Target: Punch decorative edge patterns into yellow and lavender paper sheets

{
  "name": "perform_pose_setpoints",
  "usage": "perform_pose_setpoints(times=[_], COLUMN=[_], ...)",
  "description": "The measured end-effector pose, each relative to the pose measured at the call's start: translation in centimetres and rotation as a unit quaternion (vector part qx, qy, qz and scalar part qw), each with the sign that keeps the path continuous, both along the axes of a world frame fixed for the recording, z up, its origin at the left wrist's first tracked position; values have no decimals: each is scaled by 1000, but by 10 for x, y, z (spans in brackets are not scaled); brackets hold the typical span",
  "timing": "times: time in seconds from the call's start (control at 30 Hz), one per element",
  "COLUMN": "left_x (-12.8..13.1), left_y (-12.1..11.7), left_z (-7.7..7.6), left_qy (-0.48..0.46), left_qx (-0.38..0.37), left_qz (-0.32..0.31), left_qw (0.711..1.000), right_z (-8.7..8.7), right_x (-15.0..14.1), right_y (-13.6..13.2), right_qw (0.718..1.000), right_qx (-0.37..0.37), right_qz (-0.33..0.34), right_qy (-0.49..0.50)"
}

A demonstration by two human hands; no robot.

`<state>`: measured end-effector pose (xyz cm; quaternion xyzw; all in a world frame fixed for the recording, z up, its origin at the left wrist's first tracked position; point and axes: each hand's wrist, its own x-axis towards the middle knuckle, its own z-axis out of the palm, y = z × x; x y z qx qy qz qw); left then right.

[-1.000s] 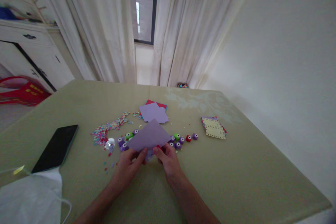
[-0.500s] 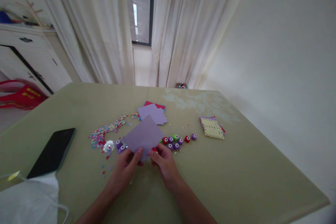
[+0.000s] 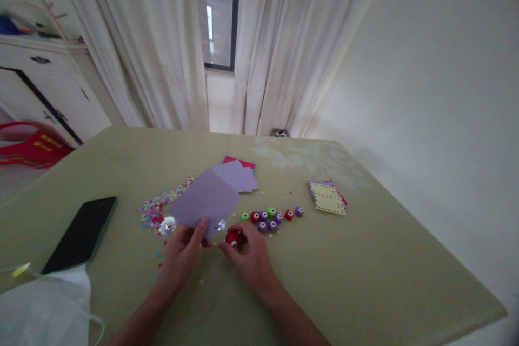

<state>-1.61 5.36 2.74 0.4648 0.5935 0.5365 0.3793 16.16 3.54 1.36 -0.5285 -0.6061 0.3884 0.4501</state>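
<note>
My left hand (image 3: 184,251) pinches the lower corner of a square of purple paper (image 3: 206,197), thumb on top, and tilts it above the table. In the fingers of my right hand (image 3: 249,254) is a small red paper punch (image 3: 233,238), just right of the paper's lower corner and apart from it. Several more small punches (image 3: 263,226), purple, red and green with white-and-black round marks, stand beyond my right hand. Behind the held sheet lies a stack of purple paper (image 3: 237,175) with a red sheet under it.
Colourful paper confetti (image 3: 162,203) is spread on the left, beside a shiny silvery piece (image 3: 167,225). A black phone (image 3: 83,232) and a white face mask (image 3: 44,308) lie at the left. Cards with small punched holes (image 3: 327,197) are piled on the right of the table (image 3: 365,270).
My left hand has drawn the purple paper to the left, away from the right hand. The red punch in my right hand now shows clearly, and a green punch is uncovered.
</note>
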Motion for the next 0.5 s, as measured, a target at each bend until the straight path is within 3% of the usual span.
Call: perform_pose_setpoints(times=[0.1,0.2,0.37,0.5], left_x=[1,1,-7,-20], left_y=[-2,-2,3,10], left_z=[-1,1,7,10], left_qy=[-4,-2,6,34], left_qx=[3,10,30,21], left_qz=[5,10,26,84], left_qw=[1000,1000,999,996], right_z=[-7,-18,-29,-32], right_x=[1,0,-1,9], right_y=[-2,-1,10,17], right_qw=[977,943,895,885], right_qx=[107,157,186,152], right_qz=[15,29,-33,-75], right_qy=[-185,-292,-404,-435])
